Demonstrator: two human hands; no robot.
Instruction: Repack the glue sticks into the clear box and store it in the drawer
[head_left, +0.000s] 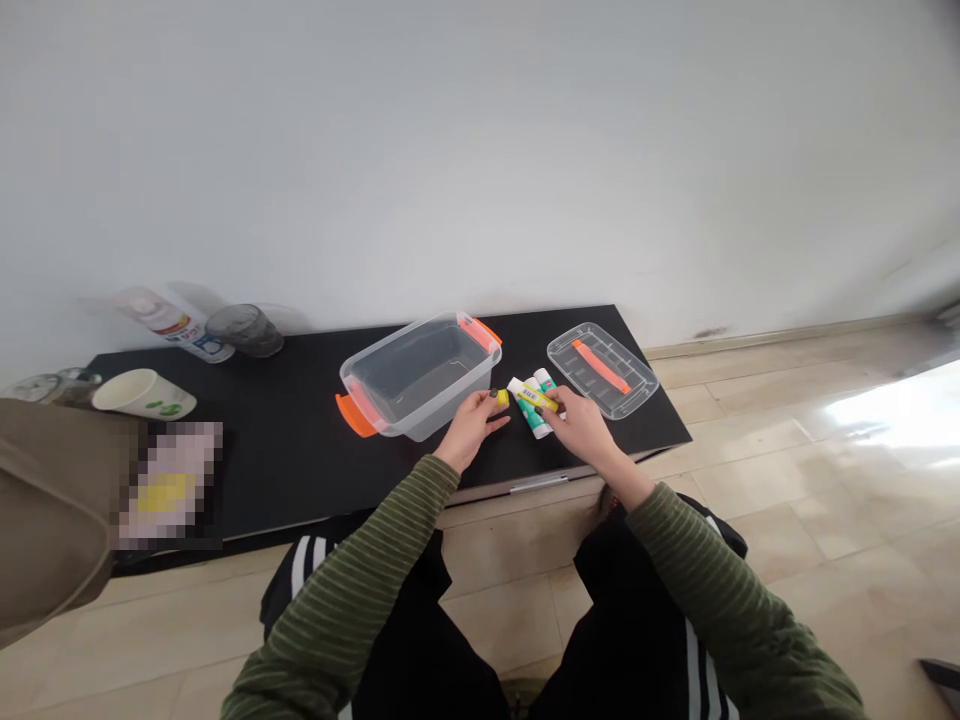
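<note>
My left hand (469, 432) pinches a small yellow cap (503, 398) beside the near right corner of a clear plastic box. Across from it, my right hand (583, 428) grips a yellow glue stick (537, 399) with a printed label. A short gap separates the cap from the stick. Below the stick lie green and white glue sticks (534, 422) on the black tabletop, partly hidden by my right hand. The clear box (450, 400) has orange latches and no lid on it. Its clear lid (641, 385) with an orange handle rests to the right.
The black table (300, 440) stands against a white wall. At the left are a paper cup (142, 395), a dark glass (247, 330) and a white spray can (180, 325). Another person's brown sleeve (60, 510) reaches in there, with a blurred patch beside it.
</note>
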